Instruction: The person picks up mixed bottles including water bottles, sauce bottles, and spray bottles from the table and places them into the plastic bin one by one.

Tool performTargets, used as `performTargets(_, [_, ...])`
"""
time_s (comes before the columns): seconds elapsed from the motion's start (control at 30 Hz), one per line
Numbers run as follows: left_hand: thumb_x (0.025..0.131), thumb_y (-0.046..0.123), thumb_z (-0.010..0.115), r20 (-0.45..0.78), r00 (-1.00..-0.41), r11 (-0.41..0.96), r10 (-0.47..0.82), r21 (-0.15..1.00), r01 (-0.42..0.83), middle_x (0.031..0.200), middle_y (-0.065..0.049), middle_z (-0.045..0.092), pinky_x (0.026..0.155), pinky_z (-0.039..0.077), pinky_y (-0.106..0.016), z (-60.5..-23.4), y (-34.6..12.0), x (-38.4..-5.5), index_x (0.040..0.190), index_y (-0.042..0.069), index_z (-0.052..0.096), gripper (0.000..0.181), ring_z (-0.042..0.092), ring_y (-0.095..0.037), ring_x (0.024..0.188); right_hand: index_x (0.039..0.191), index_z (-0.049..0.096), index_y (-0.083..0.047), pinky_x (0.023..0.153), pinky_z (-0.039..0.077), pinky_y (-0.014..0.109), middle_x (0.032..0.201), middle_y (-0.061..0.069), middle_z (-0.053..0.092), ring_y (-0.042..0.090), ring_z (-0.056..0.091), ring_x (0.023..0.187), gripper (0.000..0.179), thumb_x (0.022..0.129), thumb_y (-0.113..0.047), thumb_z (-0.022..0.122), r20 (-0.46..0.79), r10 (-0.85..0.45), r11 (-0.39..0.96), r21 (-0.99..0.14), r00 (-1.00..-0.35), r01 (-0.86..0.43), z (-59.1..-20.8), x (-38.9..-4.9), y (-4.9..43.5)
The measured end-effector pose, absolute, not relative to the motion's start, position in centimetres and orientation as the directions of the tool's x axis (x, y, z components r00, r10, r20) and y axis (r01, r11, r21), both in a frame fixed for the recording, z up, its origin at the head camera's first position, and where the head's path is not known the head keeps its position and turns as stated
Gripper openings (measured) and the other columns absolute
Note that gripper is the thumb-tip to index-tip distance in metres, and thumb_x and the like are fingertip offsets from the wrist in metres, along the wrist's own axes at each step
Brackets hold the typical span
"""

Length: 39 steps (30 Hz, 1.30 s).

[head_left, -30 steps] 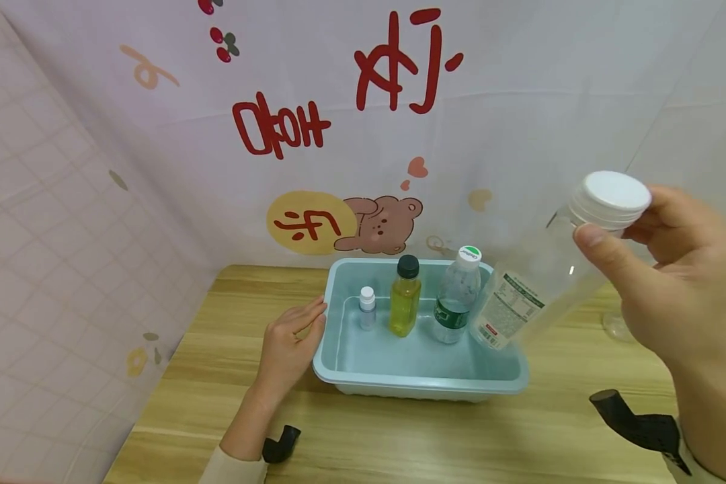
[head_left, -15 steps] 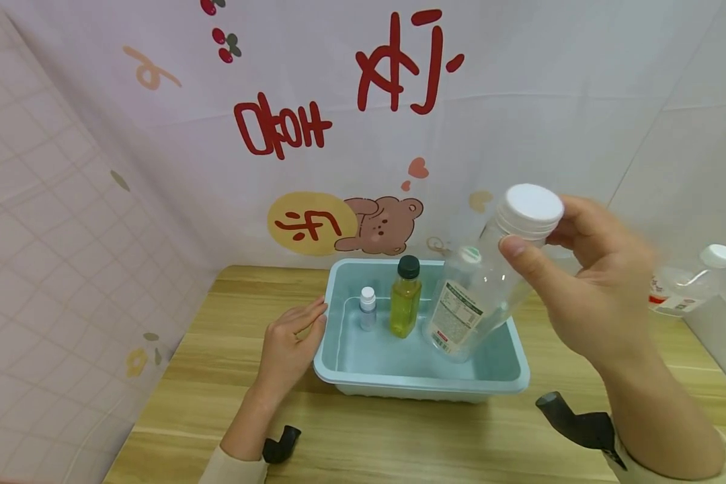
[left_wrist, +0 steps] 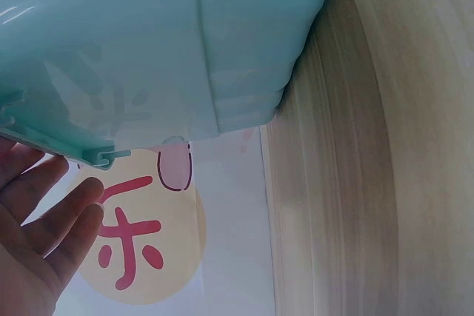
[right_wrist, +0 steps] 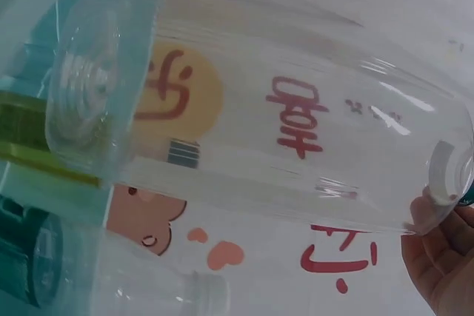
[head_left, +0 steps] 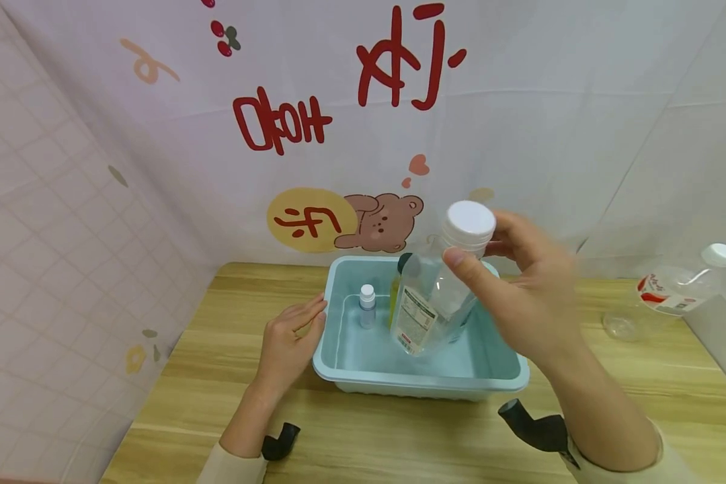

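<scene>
My right hand (head_left: 523, 296) grips a large clear plastic bottle (head_left: 460, 286) near its white cap, thumb in front and fingers behind. The bottle leans, its base low to the left inside a light blue basin (head_left: 420, 384). Within the basin stand a small white-capped vial (head_left: 368, 312) and a bottle of yellow-green liquid (head_left: 394, 296), the latter partly covered by the held bottle. Another clear bottle is mostly hidden behind it, but its body (right_wrist: 159, 283) shows in the right wrist view. My left hand (head_left: 292, 335) touches the basin's left rim with extended fingers.
A clear bottle with a white cap and red label (head_left: 671, 292) leans at the right of the wooden table (head_left: 399, 444). Behind the basin hangs a printed white cloth (head_left: 520, 121), and a grid-patterned cloth (head_left: 78, 235) covers the left side.
My right hand has brought the large clear bottle leftward and lower, from the basin's right side to over its middle. My left hand has stayed at the rim.
</scene>
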<state>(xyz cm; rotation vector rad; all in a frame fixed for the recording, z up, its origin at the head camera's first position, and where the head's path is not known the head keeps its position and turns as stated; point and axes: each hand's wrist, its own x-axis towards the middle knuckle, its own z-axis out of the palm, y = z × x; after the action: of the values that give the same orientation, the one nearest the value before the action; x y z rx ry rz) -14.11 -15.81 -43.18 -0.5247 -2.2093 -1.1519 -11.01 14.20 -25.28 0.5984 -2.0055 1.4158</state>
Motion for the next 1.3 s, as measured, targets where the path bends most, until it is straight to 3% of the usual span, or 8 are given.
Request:
performTargets(0.33, [0.089, -0.002, 0.077, 0.652, -0.755, 0.553, 0.065, 0.607, 0.571, 0.123, -0.014, 0.074, 0.091, 0.060, -0.050, -43.1, -15.8, -14.1, 0.115, -0.002, 0.079, 0.026, 0.074, -0.032, 0.108, 0.124, 0.073, -0.003, 0.087, 0.053, 0.029, 0.111, 0.002, 0.076, 0.015, 0.066, 0.099, 0.044, 0.083, 0.001, 0.085, 0.623, -0.053, 0.330, -0.727, -0.781, -0.602, -27.6, -11.2, 11.8])
performTargets(0.57, [0.090, -0.001, 0.076, 0.648, -0.759, 0.549, 0.062, 0.613, 0.568, 0.123, -0.015, 0.074, 0.091, 0.060, -0.050, -43.0, -15.8, -14.0, 0.115, -0.002, 0.079, 0.026, 0.074, -0.032, 0.109, 0.127, 0.072, -0.009, 0.091, 0.054, 0.036, 0.113, -0.003, 0.074, 0.014, 0.064, 0.105, 0.043, 0.086, -0.005, 0.086, 0.570, -0.095, 0.305, -0.763, -0.816, -0.569, -29.7, -11.9, 10.4])
performTargets(0.83, [0.088, -0.003, 0.076, 0.670, -0.738, 0.554, 0.074, 0.588, 0.589, 0.120, -0.017, 0.075, 0.091, 0.060, -0.050, -43.0, -15.8, -14.1, 0.113, -0.004, 0.079, 0.025, 0.074, -0.033, 0.108, 0.128, 0.071, -0.007, 0.086, 0.056, 0.046, 0.116, -0.001, 0.075, 0.017, 0.066, 0.101, 0.048, 0.084, -0.012, 0.089, 0.506, -0.120, 0.346, -0.785, -0.854, -0.514, -31.6, -12.6, 9.5])
performTargets(0.93, [0.089, -0.003, 0.077, 0.672, -0.737, 0.558, 0.073, 0.585, 0.589, 0.121, -0.015, 0.075, 0.092, 0.059, -0.044, -43.1, -15.8, -14.1, 0.113, -0.003, 0.079, 0.025, 0.074, -0.031, 0.108, 0.128, 0.071, -0.008, 0.086, 0.055, 0.047, 0.115, -0.001, 0.075, 0.018, 0.066, 0.102, 0.046, 0.086, -0.016, 0.089, 0.485, -0.119, 0.359, -0.792, -0.866, -0.493, -32.1, -12.8, 9.4])
performTargets(1.1, [0.089, -0.002, 0.077, 0.667, -0.742, 0.561, 0.062, 0.591, 0.579, 0.122, -0.011, 0.075, 0.099, 0.052, -0.021, -43.1, -15.9, -14.1, 0.114, -0.002, 0.080, 0.025, 0.074, -0.030, 0.109, 0.127, 0.071, -0.010, 0.089, 0.054, 0.046, 0.114, -0.002, 0.075, 0.018, 0.066, 0.103, 0.045, 0.087, -0.020, 0.088, 0.450, -0.120, 0.373, -0.806, -0.885, -0.460, -32.9, -13.3, 9.0])
performTargets(1.3, [0.089, -0.001, 0.077, 0.658, -0.751, 0.560, 0.057, 0.602, 0.570, 0.124, -0.009, 0.075, 0.100, 0.049, -0.016, -43.1, -15.8, -14.1, 0.114, 0.000, 0.080, 0.026, 0.074, -0.028, 0.110, 0.130, 0.069, -0.011, 0.089, 0.055, 0.050, 0.116, 0.000, 0.074, 0.021, 0.066, 0.105, 0.047, 0.088, -0.024, 0.087, 0.372, -0.114, 0.391, -0.836, -0.921, -0.386, -33.5, -13.4, 9.0])
